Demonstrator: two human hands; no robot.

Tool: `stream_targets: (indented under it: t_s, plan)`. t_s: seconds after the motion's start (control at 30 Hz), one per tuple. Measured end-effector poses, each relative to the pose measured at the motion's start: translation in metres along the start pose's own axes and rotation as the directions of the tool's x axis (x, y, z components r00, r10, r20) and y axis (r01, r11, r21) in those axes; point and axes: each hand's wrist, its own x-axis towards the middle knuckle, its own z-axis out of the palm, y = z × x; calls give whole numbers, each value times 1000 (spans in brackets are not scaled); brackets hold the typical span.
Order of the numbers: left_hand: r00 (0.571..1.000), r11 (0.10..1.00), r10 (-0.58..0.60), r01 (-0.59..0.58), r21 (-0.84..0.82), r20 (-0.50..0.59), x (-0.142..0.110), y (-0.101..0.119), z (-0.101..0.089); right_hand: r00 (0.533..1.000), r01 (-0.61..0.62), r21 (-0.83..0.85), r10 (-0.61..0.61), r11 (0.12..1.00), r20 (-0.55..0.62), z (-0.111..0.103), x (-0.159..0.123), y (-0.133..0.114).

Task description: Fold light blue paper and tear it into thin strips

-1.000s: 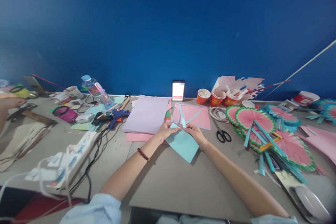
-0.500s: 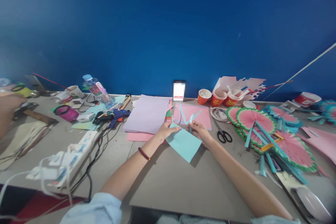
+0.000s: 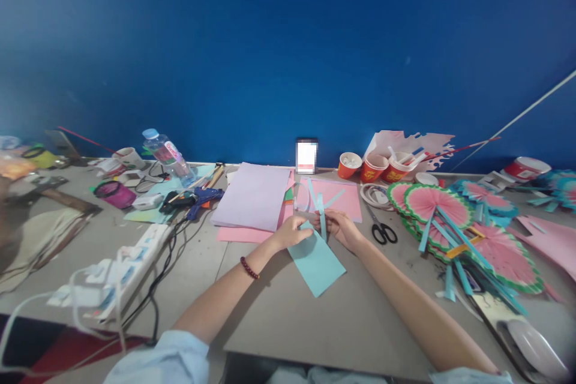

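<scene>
My left hand point(image 3: 292, 233) pinches the upper corner of a light teal sheet of paper point(image 3: 318, 265), its thumb on top, over the middle of the desk. Just right of it, my right hand point(image 3: 341, 228) is closed on a narrow teal paper strip point(image 3: 321, 216) that stands nearly upright between the hands. Beyond them lies a pink sheet point(image 3: 351, 192) with other teal strips point(image 3: 335, 198) resting on it. Black-handled scissors point(image 3: 384, 233) lie to the right of my right hand.
Lilac paper point(image 3: 252, 195) is stacked left of my hands. Red paper cups point(image 3: 372, 169) and a phone point(image 3: 306, 157) stand by the wall. Watermelon paper fans point(image 3: 441, 210) lie right; a power strip point(image 3: 130, 276), a bottle point(image 3: 168, 156) and a glue gun point(image 3: 198, 201) are left.
The teal sheet has come down toward me and turned, with my left hand lowering slightly. The strip at my right hand now stands apart from the sheet's edge.
</scene>
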Motion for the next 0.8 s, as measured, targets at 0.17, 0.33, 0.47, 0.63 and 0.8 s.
stream_targets:
  t_s: [0.17,0.33,0.47,0.63,0.8]
  plan:
    - [1000,999,6,-7,37,21,-6,23,-20,1000,0,-11,0,1000,1,2,0,-1]
    - [992,997,-24,33,75,-120,-8,37,-61,1000,14,-26,-14,1000,-22,4,0,0]
    - [909,988,-119,147,39,-400,1,26,-101,999,27,-20,-28,999,-23,2,2,2]
    - [766,972,-168,233,25,-620,13,8,-143,999,43,40,-42,998,-17,-1,1,-1]
    - [625,943,-170,329,60,-762,15,-6,-158,998,66,61,-66,996,-9,1,-1,-3]
